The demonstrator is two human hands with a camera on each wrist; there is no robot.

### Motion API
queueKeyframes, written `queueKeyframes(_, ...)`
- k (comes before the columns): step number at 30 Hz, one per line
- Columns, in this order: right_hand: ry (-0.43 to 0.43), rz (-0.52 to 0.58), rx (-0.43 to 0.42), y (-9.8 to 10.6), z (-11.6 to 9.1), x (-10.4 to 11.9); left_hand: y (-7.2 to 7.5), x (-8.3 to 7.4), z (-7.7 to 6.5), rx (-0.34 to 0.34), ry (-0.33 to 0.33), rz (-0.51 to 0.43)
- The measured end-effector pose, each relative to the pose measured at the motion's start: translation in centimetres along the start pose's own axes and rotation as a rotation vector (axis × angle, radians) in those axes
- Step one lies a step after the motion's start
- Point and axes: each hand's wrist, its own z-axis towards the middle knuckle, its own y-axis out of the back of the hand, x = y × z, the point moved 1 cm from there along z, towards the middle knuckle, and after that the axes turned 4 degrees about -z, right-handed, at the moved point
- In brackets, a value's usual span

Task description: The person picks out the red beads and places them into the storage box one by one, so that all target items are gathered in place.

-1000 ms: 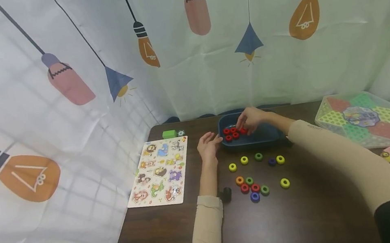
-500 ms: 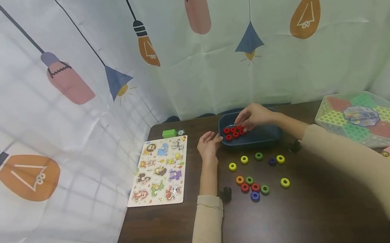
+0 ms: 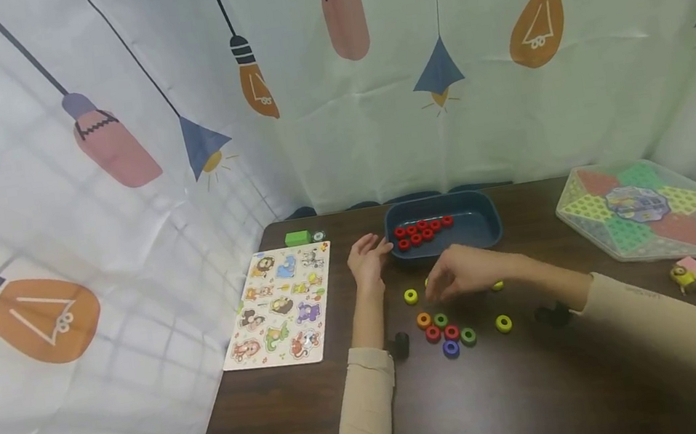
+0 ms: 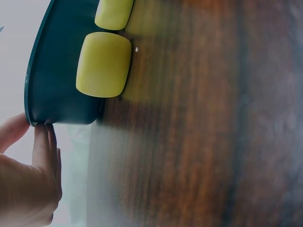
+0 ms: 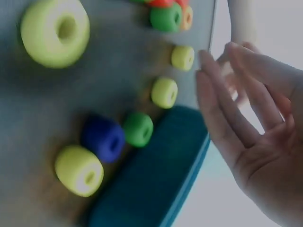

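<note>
A dark blue tray stands at the back of the table, with several red beads grouped on its left side. My left hand grips the tray's left rim with thumb and fingertips; the left wrist view shows the rim corner between them. In front of the tray, my right hand hovers over loose beads, its fingers relaxed and bent downward, holding nothing. It hides some of them in the head view. The right wrist view shows yellow beads, a green bead and a dark blue bead beside the tray.
Nearer the front lies a cluster of orange, green, red and blue beads. An animal puzzle board and a green block are at left. At right lie a clear hexagonal game box and a small toy figure.
My right hand has left the inside of the tray and come forward over the loose beads. The red beads it covered now show in the tray. My left hand stays at the rim.
</note>
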Motion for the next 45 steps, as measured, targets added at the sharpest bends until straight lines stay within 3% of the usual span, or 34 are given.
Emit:
queueKeyframes(3,0.053,-0.095,0.018,-1.8,-0.6,0.4,0.0,-0.1,0.1,0.007,0.001,-0.001)
queueKeyframes(6,0.059,-0.107,0.041,-3.2,-1.0,0.6,-0.1,-0.2,0.0,0.003,-0.009,0.003)
queueKeyframes(14,-0.004,-0.050,0.051,-5.9,-1.5,0.6,0.0,0.0,-0.2,-0.009,-0.004,0.007)
queueKeyframes(23,-0.042,0.035,0.039,-6.6,-1.5,0.2,0.2,0.3,-0.2,-0.016,0.013,-0.019)
queueKeyframes(33,-0.029,0.103,0.006,-4.6,-1.5,0.0,0.0,-0.1,-0.3,0.002,0.005,-0.009)
queueKeyframes(45,-0.161,0.544,0.060,0.5,-1.0,-2.6,0.0,0.3,0.0,0.002,0.009,-0.031)
